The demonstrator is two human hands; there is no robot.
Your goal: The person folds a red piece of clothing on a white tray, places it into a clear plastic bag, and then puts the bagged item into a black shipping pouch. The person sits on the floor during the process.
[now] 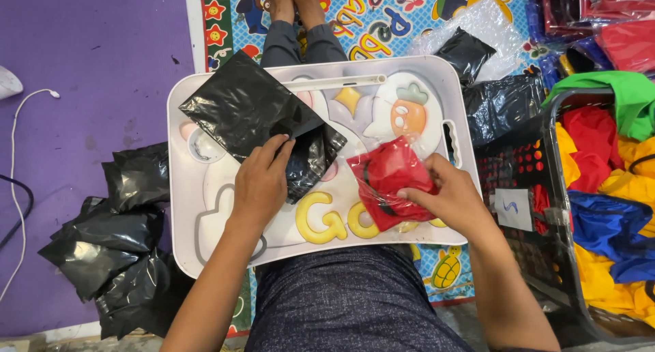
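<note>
Pinching red packet [389, 181] in right hand [450, 198], left hand [263, 181] pressing black bag [239, 106], perhaps gripping, basket [556, 270] alongside

White lap tray [205, 256] with cartoon print, bearing black plastic bags [252, 113] and a clear-wrapped red garment [389, 181].

Single head-worn view, looking steeply down, close over a white lap tray [179, 188], floor mat [477, 1] beyond
</note>
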